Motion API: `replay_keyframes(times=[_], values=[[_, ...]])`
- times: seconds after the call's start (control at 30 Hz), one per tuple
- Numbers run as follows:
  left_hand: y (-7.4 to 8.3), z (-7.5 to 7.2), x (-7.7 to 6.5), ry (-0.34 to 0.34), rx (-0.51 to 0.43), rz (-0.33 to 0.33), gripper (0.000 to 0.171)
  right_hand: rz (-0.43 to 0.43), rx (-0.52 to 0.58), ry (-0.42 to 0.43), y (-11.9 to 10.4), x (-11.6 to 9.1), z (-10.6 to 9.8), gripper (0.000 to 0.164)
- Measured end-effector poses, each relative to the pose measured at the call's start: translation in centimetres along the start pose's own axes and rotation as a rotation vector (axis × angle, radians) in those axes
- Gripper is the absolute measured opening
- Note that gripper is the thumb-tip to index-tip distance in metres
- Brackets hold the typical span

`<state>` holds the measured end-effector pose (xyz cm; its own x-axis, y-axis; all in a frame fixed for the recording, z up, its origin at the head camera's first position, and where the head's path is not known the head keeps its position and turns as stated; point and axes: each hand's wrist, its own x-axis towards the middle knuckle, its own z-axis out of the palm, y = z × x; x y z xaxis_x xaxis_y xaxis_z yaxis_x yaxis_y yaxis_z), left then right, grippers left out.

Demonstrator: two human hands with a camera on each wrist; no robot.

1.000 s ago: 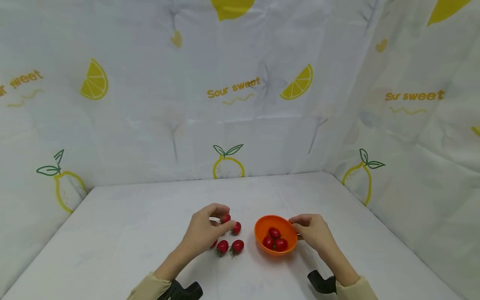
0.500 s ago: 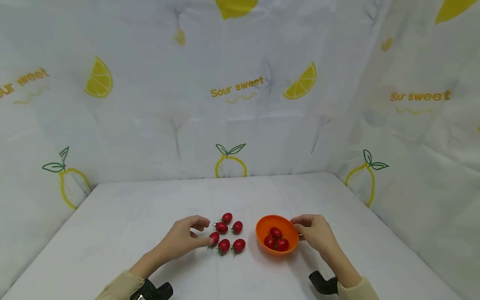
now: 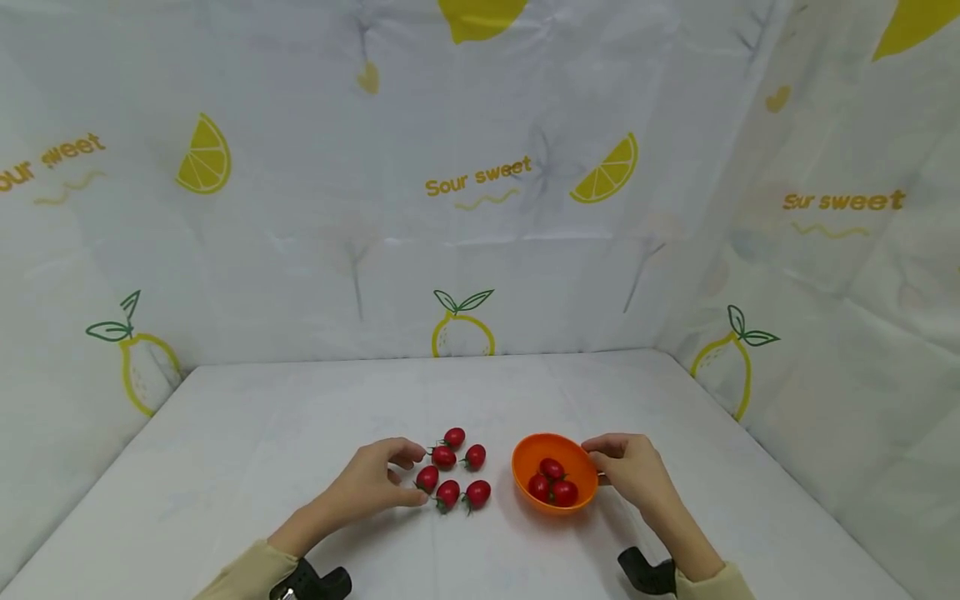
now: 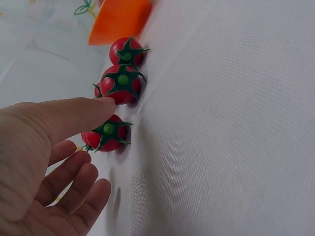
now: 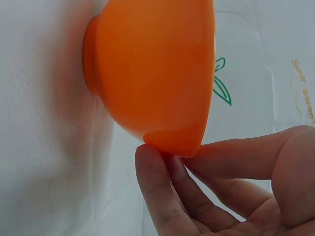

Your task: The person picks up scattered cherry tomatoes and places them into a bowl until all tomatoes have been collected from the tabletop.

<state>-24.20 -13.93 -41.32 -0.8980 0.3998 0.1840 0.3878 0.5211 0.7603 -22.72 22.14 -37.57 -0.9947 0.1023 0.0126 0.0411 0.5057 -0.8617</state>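
Several cherry tomatoes [image 3: 447, 495] with green stems lie grouped on the white cloth in the head view. At their left edge is my left hand [image 3: 375, 479], thumb and fingers apart around the leftmost tomato [image 3: 427, 478]. In the left wrist view the thumb [image 4: 74, 115] stretches over the row, and that tomato [image 4: 107, 136] shows between thumb and fingers. My right hand [image 3: 633, 467] pinches the rim of an orange bowl [image 3: 529, 457] at its right side. Inside the bowl lie 3 tomatoes [image 3: 564, 493]. The right wrist view shows fingertips [image 5: 147, 160] against the bowl's outer wall.
A white cloth covers the table [image 3: 225, 483]. Behind and beside it hang white curtains [image 3: 315, 208] printed with lemons and lettering. The bowl stands just right of the loose tomatoes.
My left hand has drawn back leftward from the far tomatoes to the leftmost one, then shifted slightly right. The right hand stays on the bowl, which has not visibly moved.
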Motion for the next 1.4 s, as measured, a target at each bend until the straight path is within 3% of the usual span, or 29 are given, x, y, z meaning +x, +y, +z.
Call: replay_keyframes(times=[0.83,1.4], values=[[-0.21,0.93,0.73,0.008,0.056,0.051,0.03,-0.013,0.026,-0.001,0.18,-0.03,0.1,0.016],[-0.1,0.18,0.26,0.136,0.008,0.002,0.025,-0.022,0.02,-0.002,0.34,0.13,0.0,0.015]])
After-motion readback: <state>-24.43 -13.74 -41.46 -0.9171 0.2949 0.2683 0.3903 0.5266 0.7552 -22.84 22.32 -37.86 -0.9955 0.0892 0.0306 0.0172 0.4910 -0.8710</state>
